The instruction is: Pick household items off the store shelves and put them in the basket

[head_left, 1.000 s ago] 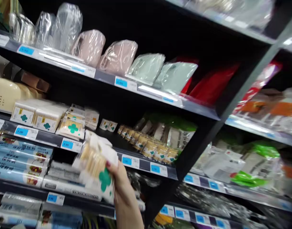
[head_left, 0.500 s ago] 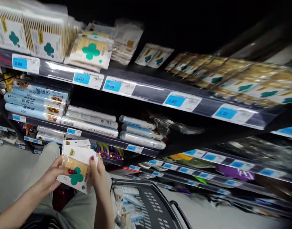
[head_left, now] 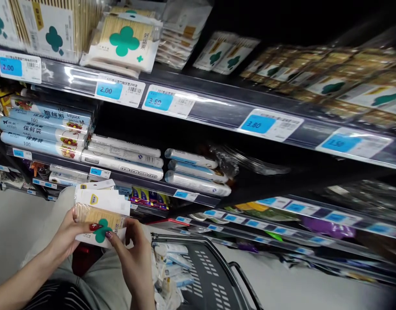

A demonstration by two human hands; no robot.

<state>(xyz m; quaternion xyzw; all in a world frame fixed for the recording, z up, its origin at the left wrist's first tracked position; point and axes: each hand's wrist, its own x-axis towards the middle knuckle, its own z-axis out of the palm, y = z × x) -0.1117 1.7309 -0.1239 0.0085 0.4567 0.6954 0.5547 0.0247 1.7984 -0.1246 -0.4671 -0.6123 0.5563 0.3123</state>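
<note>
A small stack of toothpick packets is held over my lap. The front packet has a white header, pale sticks and a green clover print. My left hand grips the stack's left side, thumb lying across the front. On the right edge my right hand is closed, its thumb pressing near the clover and its fingers behind. White headers of other packets stick out behind the front one. Similar toothpick packets lie on the upper shelf, above a 2.00 price tag.
A dark plastic basket with packaged goods stands on the floor to my right. The shelf edge runs across in front. Below lie rolls of bags and white rolls. Bundled packs fill the upper right.
My right thumb has moved down from the header's corner to the front packet's clover. The packets now sit more level. The view has come closer to the upper shelf.
</note>
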